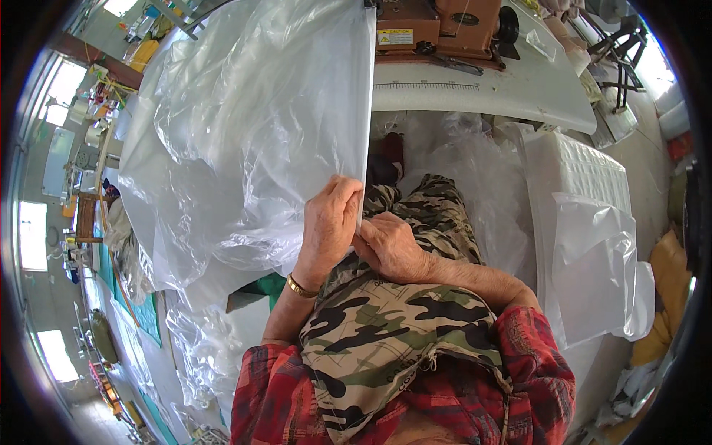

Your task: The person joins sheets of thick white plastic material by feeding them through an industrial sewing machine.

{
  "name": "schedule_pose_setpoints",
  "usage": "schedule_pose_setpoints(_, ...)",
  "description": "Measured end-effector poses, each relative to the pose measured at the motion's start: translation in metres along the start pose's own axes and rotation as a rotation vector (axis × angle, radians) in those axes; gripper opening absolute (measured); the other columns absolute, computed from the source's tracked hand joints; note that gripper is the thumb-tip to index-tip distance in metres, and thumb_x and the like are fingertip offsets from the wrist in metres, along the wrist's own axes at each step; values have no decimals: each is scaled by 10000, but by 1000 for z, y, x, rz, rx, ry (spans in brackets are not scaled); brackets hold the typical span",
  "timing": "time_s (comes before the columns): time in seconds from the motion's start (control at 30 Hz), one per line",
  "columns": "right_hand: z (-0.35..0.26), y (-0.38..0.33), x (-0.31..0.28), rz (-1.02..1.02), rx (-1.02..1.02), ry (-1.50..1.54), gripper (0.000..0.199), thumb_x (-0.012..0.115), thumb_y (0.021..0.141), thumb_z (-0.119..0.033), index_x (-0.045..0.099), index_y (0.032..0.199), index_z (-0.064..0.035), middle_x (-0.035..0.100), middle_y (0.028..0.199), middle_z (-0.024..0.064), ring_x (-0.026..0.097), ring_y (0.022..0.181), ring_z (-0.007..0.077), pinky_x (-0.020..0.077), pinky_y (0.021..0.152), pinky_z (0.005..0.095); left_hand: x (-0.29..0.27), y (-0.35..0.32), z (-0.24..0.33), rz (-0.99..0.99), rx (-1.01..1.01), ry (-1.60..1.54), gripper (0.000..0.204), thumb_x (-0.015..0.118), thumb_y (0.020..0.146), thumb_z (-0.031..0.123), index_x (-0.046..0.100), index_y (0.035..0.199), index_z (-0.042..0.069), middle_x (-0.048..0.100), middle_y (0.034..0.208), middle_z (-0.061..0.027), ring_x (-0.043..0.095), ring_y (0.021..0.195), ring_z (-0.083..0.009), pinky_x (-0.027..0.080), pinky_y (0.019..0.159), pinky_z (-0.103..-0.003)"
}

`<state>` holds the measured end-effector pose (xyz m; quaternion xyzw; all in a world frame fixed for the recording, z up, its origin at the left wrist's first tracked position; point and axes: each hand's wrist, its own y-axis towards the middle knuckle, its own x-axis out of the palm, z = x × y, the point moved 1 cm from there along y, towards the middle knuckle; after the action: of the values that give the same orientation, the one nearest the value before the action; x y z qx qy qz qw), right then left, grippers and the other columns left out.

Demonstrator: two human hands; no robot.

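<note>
A large sheet of clear plastic film [237, 126] spreads over the table on the left, its straight folded edge running from the machine down toward my lap. My left hand [331, 215] is closed on that edge, fingers pinching it from above. Just below and to the right, my right hand [393, 246] grips the lower end of the same edge, thumb and fingers pressed together. Both hands are close together over my camouflage apron [400, 319]. The brown sewing machine [437, 30] stands at the top, at the far end of the film's edge.
The white machine table [512, 93] has a printed ruler scale, with dark scissors or snips [460, 65] lying beside the machine. A stack of folded plastic sheets [586, 245] lies to the right. Loose film [475, 163] hangs under the table. A metal stand [623, 59] is at the far right.
</note>
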<state>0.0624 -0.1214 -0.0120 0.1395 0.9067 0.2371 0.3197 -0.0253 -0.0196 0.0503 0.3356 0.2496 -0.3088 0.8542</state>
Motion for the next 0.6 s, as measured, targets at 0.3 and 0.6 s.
schedule_pose_setpoints(0.3, -1, 8, -3, -105, -124, -207, 179, 668, 800, -109, 500, 790, -49, 564, 592, 59, 584, 548, 250, 469, 693, 374, -4, -13, -8, -10, -178, -183, 110, 614, 871, -13, 636, 979, -16, 606, 764, -117, 522, 582, -162, 425, 540, -275)
schedule_pose_setpoints(0.6, 24, 37, -45, -345, 107, 184, 171, 643, 866, -155, 594, 797, -7, 591, 614, 69, 597, 564, 190, 486, 587, 324, 6, -29, -7, 146, -421, -418, 312, 619, 886, -13, 605, 1196, 16, 624, 791, -33, 463, 565, -39, 414, 514, -219)
